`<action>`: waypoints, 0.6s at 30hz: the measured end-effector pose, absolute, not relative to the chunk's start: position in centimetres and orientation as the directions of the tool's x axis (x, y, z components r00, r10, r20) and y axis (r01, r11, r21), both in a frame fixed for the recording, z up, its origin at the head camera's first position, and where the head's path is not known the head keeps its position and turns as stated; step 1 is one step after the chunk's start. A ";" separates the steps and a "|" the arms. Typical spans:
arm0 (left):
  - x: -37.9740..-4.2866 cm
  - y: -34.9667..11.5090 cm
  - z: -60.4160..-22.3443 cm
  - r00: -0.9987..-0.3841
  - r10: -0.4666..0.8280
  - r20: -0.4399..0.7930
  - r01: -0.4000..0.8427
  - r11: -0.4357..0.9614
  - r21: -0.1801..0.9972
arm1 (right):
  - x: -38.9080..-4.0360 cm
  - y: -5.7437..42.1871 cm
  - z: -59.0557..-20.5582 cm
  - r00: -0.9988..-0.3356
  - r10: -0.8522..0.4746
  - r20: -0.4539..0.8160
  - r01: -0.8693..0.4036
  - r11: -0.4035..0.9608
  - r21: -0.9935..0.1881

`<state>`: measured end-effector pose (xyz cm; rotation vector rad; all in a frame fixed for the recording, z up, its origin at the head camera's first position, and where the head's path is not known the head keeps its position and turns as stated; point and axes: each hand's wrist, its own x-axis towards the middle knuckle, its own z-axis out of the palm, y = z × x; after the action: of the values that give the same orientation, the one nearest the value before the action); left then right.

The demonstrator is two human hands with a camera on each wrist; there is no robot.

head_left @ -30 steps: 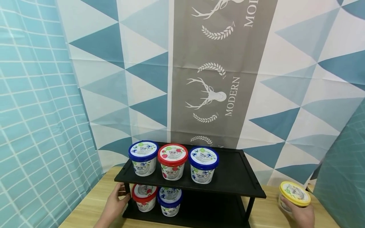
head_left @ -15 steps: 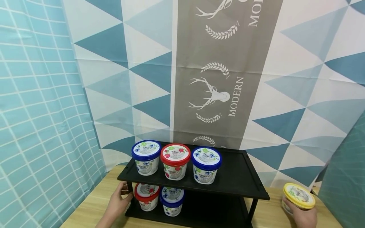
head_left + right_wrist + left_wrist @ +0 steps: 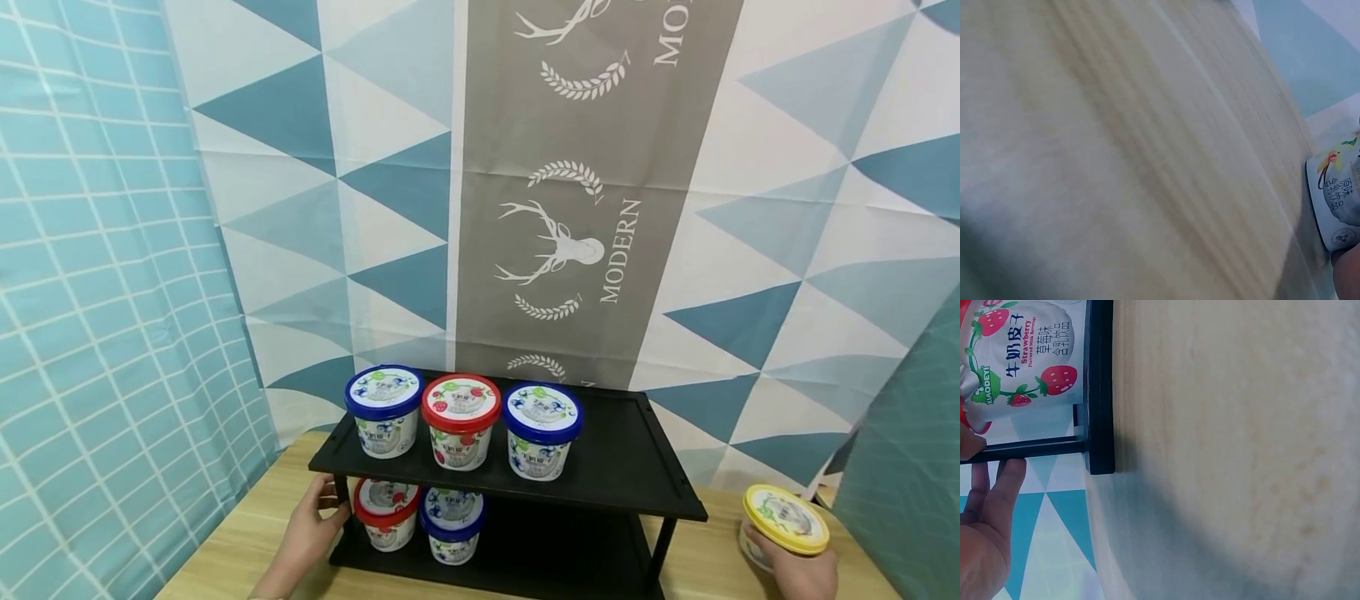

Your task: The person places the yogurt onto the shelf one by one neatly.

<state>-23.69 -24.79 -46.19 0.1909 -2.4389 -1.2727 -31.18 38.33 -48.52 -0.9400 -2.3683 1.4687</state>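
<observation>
At the left end of a black two-tier rack [image 3: 600, 450], my left hand [image 3: 311, 521] holds the front post; in the left wrist view the thumb is on one side of the post [image 3: 1035, 449] and the fingers on the other. Far right, my right hand [image 3: 806, 571] grips a yellow-lidded tub [image 3: 783, 521], partly hidden by the hand. On the upper tier stand a blue-lidded tub [image 3: 386, 412], a red-lidded tub [image 3: 461, 421] and another blue-lidded tub [image 3: 542, 429]. The lower tier holds a red-lidded strawberry milk tub [image 3: 386, 512] and a blue-lidded tub [image 3: 452, 525].
Beneath the rack lies a wooden tabletop [image 3: 232, 554]. A patterned cloth [image 3: 390, 208] hangs behind it. Blue tiled-print cloth [image 3: 90, 292] borders the left side, and a green sheet [image 3: 907, 475] the right.
The whole scene shifted slightly right in view between one second and half a second ago. Both hands keep their holds; the rack's tubs stay in place.
</observation>
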 end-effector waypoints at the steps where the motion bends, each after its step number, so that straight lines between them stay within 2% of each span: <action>1: -23.7 -24.8 -46.2 -0.919 -0.291 0.267 0.052 0.581 0.812 | -31.0 38.3 -48.4 -0.777 0.609 -0.159 0.415 0.304 -0.858; 8: -23.8 -25.0 -46.2 -0.914 -0.287 0.287 0.067 0.591 0.804 | -29.6 38.2 -48.2 -0.746 0.618 -0.248 0.492 0.262 -0.830; 18: -23.7 -25.5 -46.2 -0.902 -0.297 0.314 0.077 0.606 0.792 | -27.9 38.1 -48.1 -0.783 0.592 -0.190 0.449 0.326 -0.832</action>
<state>-23.69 -25.51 -46.20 0.1755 -2.4168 -1.2206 -27.87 38.11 -48.11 -0.9633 -2.4333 1.4522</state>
